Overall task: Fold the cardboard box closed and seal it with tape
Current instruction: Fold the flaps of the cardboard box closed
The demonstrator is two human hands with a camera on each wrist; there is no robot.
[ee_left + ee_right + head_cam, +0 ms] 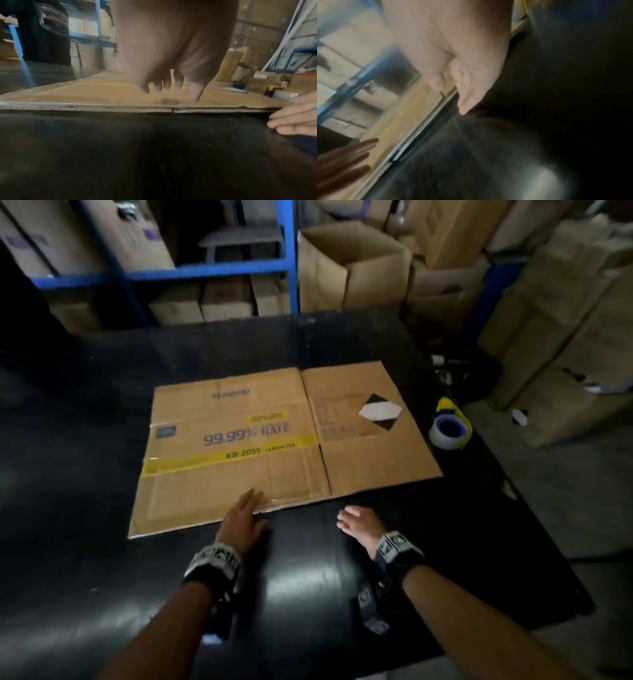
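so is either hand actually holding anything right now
Nothing is held. The left hand reaches flat over the flattened brown cardboard box's near edge; the right hand is beside it, open.

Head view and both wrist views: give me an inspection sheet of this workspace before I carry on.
Surface: black table, glossy, with glare near the person.
Job's things: flattened cardboard box lies flat, not yet erected; tape dispenser at the table's right edge, apart from the box.
Clutter: small items beyond the tape, too dark to identify.
Hands: left hand open, fingers over the box's near edge; right hand open, fingers beside that edge, contact unclear.
Cables: nothing seen.
Surroundings: blue shelving, open carton, stacked cartons at right; another person by the table.
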